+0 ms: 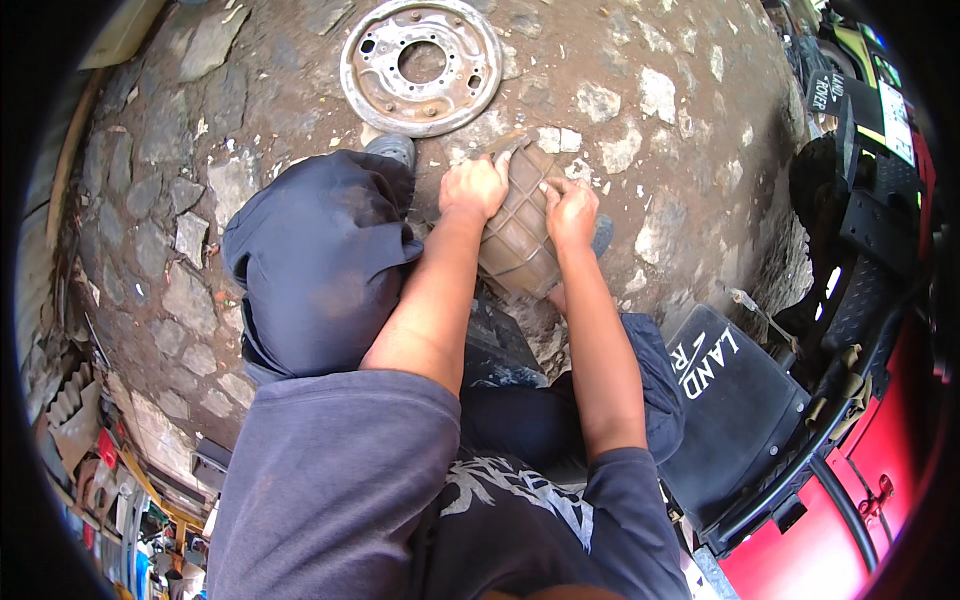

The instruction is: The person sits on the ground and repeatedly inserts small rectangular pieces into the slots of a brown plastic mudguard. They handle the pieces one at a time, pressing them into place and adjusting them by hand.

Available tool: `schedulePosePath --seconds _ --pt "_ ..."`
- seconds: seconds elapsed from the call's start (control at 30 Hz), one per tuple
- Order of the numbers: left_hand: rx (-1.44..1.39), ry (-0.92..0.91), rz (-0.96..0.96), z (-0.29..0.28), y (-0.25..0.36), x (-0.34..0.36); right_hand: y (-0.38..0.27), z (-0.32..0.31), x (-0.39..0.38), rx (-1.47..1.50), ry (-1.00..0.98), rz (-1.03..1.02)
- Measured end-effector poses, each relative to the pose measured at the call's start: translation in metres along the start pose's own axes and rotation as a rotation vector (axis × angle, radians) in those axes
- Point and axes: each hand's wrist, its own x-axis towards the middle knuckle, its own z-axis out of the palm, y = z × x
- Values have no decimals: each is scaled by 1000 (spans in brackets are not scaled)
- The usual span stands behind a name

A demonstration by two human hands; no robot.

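Between my knees a brown, drum-like part with raised criss-cross ribs is held on its side, its ribbed face toward me. My left hand grips its upper left edge, fingers curled over the rim. On its right side my right hand holds on, with thumb and forefinger close together on the ribbed face. The far side of the part is hidden. Just beyond it, a round, rusty metal backing plate with a large centre hole and smaller holes lies flat on the ground.
Uneven stone and dirt ground surrounds me. To the right stands a red vehicle with a black mud flap near my right knee. Assorted tools and scrap are piled at lower left. A long pole-like edge runs along the left.
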Motion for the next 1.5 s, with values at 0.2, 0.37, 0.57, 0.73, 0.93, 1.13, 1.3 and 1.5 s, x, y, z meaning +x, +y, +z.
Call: schedulePosePath --seconds 0.2,0.37,0.57,0.73,0.93,1.13,1.3,1.5 --pt "-4 -10 3 1 -4 2 4 -9 -3 -1 -122 -60" --pt "-7 21 2 4 -3 1 7 -2 -6 5 -55 -75" --pt "39 41 19 8 -3 3 9 -5 1 -72 -46 -78" --pt "28 40 -2 6 -4 3 4 -4 -23 37 -40 -7" --pt "34 11 -10 4 1 3 6 1 2 -43 2 -20" --pt "18 34 -4 4 -2 0 3 -10 -7 12 -121 -52" --pt "12 27 0 5 0 1 3 -2 0 -84 -20 -105" --pt "15 56 0 8 -4 2 2 -6 -7 -55 -71 -83"
